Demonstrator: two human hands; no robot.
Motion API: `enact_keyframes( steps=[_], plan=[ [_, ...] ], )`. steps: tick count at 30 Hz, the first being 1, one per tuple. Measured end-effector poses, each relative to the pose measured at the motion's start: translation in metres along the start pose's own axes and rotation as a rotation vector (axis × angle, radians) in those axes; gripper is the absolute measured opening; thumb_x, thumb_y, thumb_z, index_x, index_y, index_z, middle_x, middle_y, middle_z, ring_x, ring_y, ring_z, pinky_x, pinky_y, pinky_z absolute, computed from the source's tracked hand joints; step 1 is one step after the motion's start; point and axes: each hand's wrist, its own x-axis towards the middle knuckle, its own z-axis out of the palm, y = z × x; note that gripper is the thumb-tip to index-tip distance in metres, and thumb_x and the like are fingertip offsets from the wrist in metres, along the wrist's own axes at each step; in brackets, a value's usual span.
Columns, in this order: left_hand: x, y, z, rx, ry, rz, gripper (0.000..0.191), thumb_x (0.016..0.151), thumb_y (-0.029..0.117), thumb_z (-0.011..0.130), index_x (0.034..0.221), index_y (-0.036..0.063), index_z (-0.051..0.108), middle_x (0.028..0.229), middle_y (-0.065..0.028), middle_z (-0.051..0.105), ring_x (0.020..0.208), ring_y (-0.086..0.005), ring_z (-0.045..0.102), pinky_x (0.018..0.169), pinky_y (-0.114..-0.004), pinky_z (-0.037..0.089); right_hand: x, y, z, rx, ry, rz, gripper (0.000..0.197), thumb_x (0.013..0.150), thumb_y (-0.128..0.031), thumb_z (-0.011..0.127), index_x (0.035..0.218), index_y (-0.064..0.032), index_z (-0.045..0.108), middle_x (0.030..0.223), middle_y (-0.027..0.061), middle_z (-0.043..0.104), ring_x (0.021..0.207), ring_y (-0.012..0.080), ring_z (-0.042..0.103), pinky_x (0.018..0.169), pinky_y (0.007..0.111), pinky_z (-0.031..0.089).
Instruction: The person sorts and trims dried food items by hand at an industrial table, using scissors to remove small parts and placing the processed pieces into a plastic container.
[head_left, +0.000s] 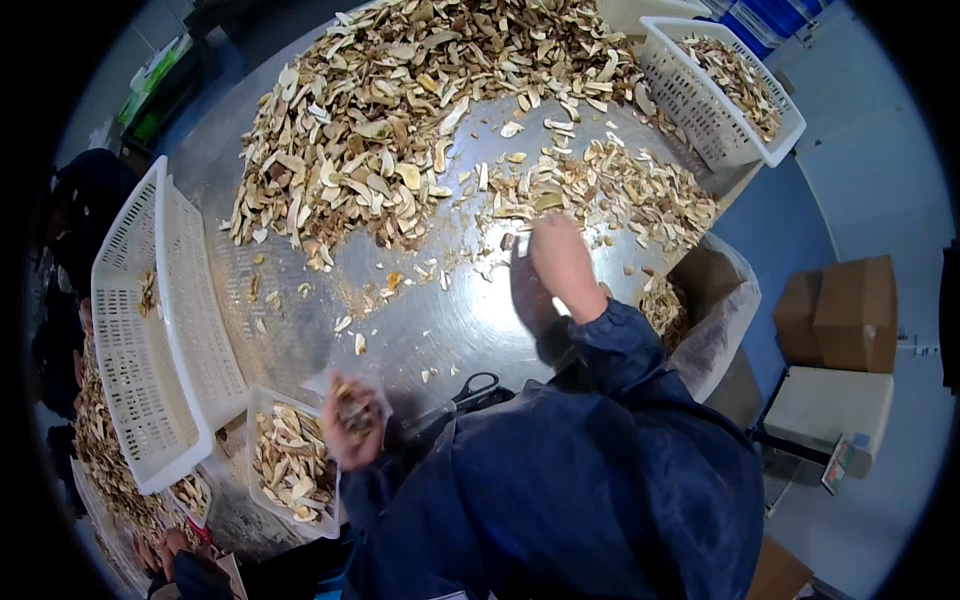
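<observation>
My left hand (352, 424) is turned palm up near the table's front edge, with a small clump of dried mushroom slices (358, 415) cupped in it. Just left of it stands a small white tub (253, 450) holding paler, larger slices. My right hand (561, 262) reaches over the steel table (427, 337), its fingertips at the near side of a loose spread of dried mushroom slices (630, 184). The hand's back hides whether anything is between the fingers. Farther back rises a large heap of dried mushroom slices (390, 127).
Black-handled scissors (477, 385) lie close to my body. A large white slotted basket (199, 300) stands left; another slotted basket (686, 97) holds slices back right. A plastic-lined box (720, 300) is right of my arm, beyond it cardboard boxes (855, 315). Another person's hands (171, 547) show lower left.
</observation>
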Motion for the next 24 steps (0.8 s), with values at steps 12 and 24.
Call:
enact_keyframes(
  steps=[12,24],
  plan=[
    [-0.051,0.08,0.032,2.209,0.687,0.697,0.039,0.086,0.018,0.052,0.121,-0.0003,0.051,0.134,-0.0215,0.04,0.125,-0.0334,0.035,0.104,-0.041,0.025,0.048,-0.003,0.064,-0.282,0.242,-0.032,0.053,0.081,-0.04,0.057,0.122,-0.0081,0.048,0.13,0.0184,0.041,0.128,0.0381,0.028,0.101,0.062,0.019],
    [0.01,0.019,0.083,2.02,0.149,0.693,0.038,0.082,0.009,0.052,0.119,0.0024,0.052,0.137,-0.0176,0.038,0.128,-0.0312,0.033,0.106,-0.039,0.023,-0.096,0.169,-0.04,-0.499,0.403,0.477,0.023,0.087,-0.016,0.05,0.106,-0.0063,0.059,0.12,0.0168,0.051,0.12,0.0337,0.041,0.1,0.059,0.022]
  ],
)
